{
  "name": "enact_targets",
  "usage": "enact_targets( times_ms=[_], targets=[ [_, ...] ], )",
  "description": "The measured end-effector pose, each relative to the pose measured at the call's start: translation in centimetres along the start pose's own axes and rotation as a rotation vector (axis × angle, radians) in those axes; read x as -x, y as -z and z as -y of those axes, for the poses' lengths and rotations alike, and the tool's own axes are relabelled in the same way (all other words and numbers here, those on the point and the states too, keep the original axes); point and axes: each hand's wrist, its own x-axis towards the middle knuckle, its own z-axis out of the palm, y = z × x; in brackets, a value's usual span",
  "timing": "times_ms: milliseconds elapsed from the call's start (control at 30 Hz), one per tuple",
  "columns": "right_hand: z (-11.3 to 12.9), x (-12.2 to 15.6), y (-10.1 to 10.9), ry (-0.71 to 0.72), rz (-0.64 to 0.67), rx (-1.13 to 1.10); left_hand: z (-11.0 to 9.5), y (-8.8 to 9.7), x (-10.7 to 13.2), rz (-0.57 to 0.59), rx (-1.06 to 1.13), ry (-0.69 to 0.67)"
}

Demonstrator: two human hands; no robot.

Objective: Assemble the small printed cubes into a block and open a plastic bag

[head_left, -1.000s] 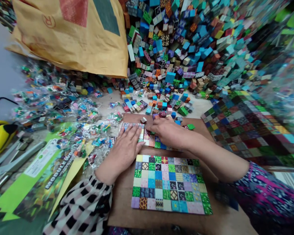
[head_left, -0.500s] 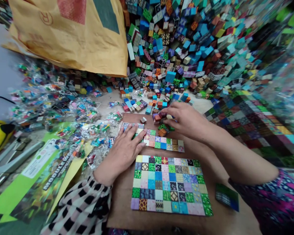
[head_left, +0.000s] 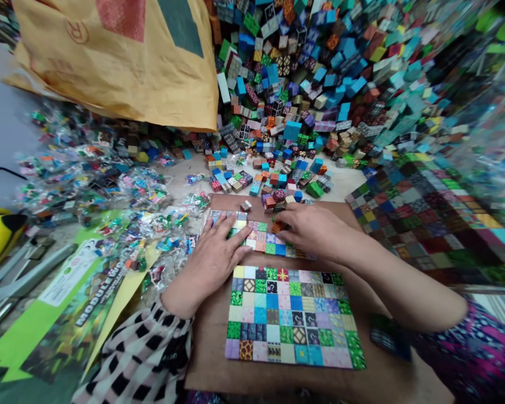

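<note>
A finished flat grid of small printed cubes (head_left: 294, 317) lies on a brown board (head_left: 212, 342) in front of me. Beyond it sits a shorter, partial strip of cubes (head_left: 263, 240). My left hand (head_left: 216, 255) lies flat with fingers stretched out, pressing the strip's left end. My right hand (head_left: 315, 227) rests palm down over the strip's right part, fingers curled among a few loose cubes (head_left: 278, 201) at the board's far edge. What those fingers hold is hidden.
A huge heap of loose coloured cubes (head_left: 320, 73) rises behind the board. Stacked finished grids (head_left: 421, 213) stand at the right. Small plastic packets (head_left: 109, 179), green printed cards (head_left: 67, 297), a tan sack (head_left: 122, 56) and a yellow tool (head_left: 0, 233) fill the left.
My right hand reached out to the loose cubes at the board's far edge, then came back down onto the strip's right part. My left hand stayed pressed on the strip.
</note>
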Motion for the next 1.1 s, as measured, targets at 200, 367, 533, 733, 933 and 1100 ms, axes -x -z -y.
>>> enact_targets(
  times_ms=[200,367,533,733,933,1100],
  targets=[
    [-1.1,0.1,-0.7,-0.034,-0.018,-0.055,0.1,-0.3,0.0,-0.019,0.025,0.005],
    [-1.6,0.9,-1.3,-0.087,-0.056,-0.127,0.2,-0.5,0.0,-0.024,0.027,-0.002],
    [-1.1,0.7,-1.4,-0.185,-0.099,-0.099,0.2,-0.4,-0.1,-0.017,0.01,0.0],
    [-0.4,-0.1,-1.6,-0.218,-0.093,-0.067,0.2,-0.4,-0.1,-0.027,0.003,-0.015],
    [-0.3,-0.8,-1.9,-0.183,-0.099,-0.1,0.1,-0.3,-0.2,-0.032,-0.003,-0.01],
    [-0.8,-1.1,-2.1,-0.155,-0.103,-0.135,0.2,-0.5,-0.1,-0.043,0.017,-0.013]
  ],
)
